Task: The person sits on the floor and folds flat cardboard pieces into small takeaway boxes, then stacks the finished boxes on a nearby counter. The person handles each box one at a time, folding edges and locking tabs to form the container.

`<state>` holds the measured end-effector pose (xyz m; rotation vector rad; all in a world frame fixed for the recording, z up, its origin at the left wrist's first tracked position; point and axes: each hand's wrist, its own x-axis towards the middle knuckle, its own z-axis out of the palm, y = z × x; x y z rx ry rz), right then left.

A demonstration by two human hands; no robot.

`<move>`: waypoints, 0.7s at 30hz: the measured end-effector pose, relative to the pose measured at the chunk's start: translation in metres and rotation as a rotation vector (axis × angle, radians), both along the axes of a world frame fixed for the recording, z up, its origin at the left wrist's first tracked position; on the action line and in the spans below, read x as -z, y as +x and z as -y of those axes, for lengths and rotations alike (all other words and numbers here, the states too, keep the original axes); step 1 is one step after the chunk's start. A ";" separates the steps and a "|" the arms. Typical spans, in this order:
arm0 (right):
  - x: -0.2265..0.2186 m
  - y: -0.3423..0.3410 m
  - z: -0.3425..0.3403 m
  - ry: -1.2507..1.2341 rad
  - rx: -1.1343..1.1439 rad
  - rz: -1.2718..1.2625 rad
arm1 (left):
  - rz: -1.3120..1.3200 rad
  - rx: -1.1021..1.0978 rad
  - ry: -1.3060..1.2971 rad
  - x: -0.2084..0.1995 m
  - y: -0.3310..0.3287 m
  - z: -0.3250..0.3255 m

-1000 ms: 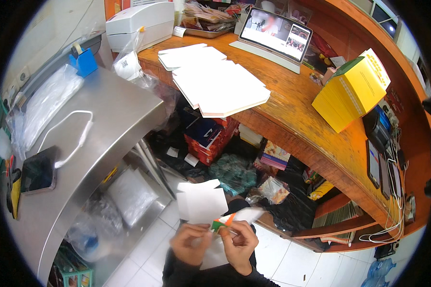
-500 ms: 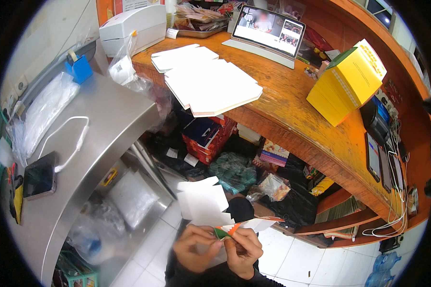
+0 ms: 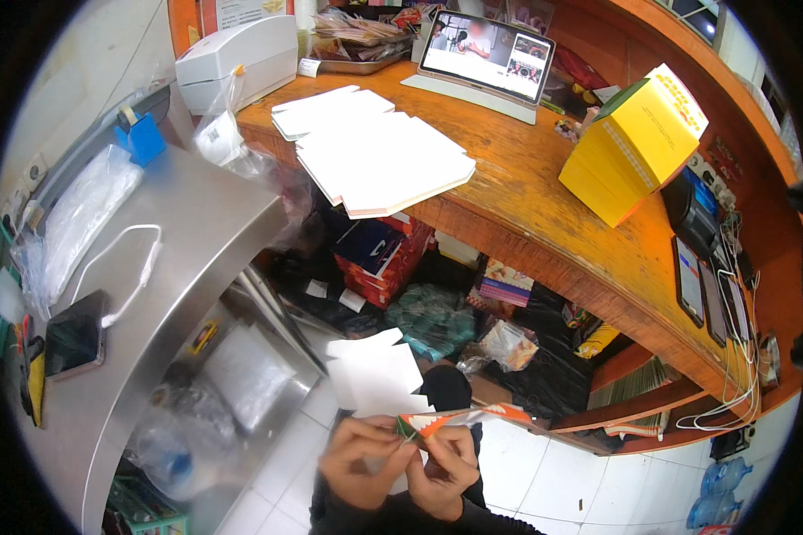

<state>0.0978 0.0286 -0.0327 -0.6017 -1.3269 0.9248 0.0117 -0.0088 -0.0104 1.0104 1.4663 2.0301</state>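
Low in front of the person, the left hand [image 3: 361,455] and right hand [image 3: 442,465] pinched the green-and-orange corner of a white-lined cardboard box blank [image 3: 379,379] from either side, apparently to steady its creased flaps. A stack of white cardboard blanks [image 3: 393,165] lay on the wooden worktop [image 3: 526,187], probably for easy reach. Behind, a metal tray [image 3: 357,68] held heaped packets [image 3: 355,29].

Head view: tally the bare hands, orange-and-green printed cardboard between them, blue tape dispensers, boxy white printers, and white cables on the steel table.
Bare hands (left hand, right hand): 2
Orange-and-green printed cardboard: 1
Blue tape dispenser: 1
Boxy white printer: 1
White cable: 1
Total: 6
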 end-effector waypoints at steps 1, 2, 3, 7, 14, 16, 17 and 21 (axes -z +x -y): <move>0.000 0.000 0.001 -0.009 0.009 0.014 | 0.004 0.001 -0.001 -0.001 0.000 0.000; 0.001 0.000 0.001 -0.018 0.017 0.028 | -0.010 -0.001 -0.006 -0.002 0.000 -0.001; 0.001 0.000 0.001 -0.028 0.026 0.042 | -0.025 -0.002 -0.011 -0.003 -0.001 -0.001; 0.000 0.005 0.001 0.065 0.048 0.155 | -0.068 0.008 -0.001 -0.005 -0.006 -0.001; 0.001 0.006 0.002 0.142 0.024 0.233 | 0.087 -0.086 0.082 0.005 -0.002 -0.001; 0.003 0.001 0.003 0.137 0.030 0.232 | 0.154 -0.117 0.100 0.009 -0.001 -0.003; 0.003 -0.002 0.002 0.128 0.038 0.217 | 0.150 -0.119 0.115 0.011 -0.001 -0.004; 0.002 -0.008 -0.001 0.082 0.009 0.152 | -0.115 -0.085 0.084 0.013 -0.008 -0.004</move>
